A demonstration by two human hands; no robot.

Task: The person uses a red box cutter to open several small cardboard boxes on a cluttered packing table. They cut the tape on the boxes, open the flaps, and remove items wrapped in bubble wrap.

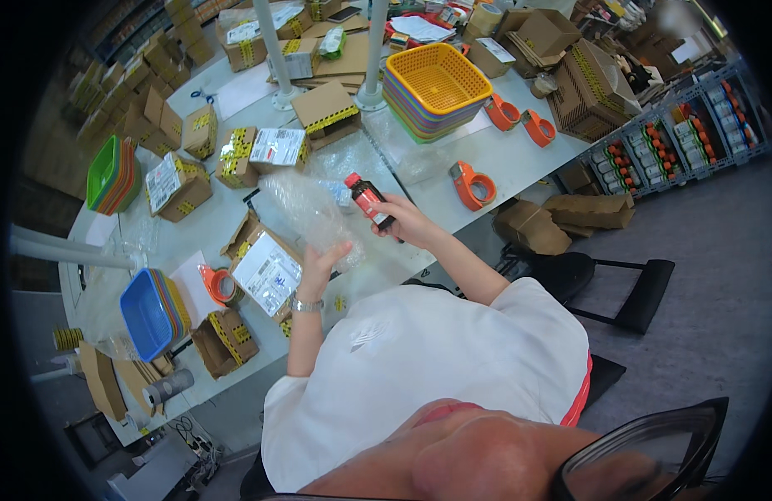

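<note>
My right hand [407,220] is closed around a small dark bottle [369,202] with a red cap and a red label, tilted above the table. Just left of it, a clear sheet of bubble wrap [298,200] is held by my left hand [323,265], whose thumb points toward the bottle. The other fingers of that hand are partly hidden. Beside my left wrist lies a cardboard box [270,271] with a white label. More bubble wrap [346,163] is spread on the table beyond the bottle.
Taped cardboard boxes [179,185] stand at the left. Stacked baskets include yellow [440,79], green [103,174] and blue [148,313] ones. Orange tape dispensers [472,185] lie toward the right. White posts [273,50] rise from the table [519,167]. Crates of bottles [653,150] stand at the far right.
</note>
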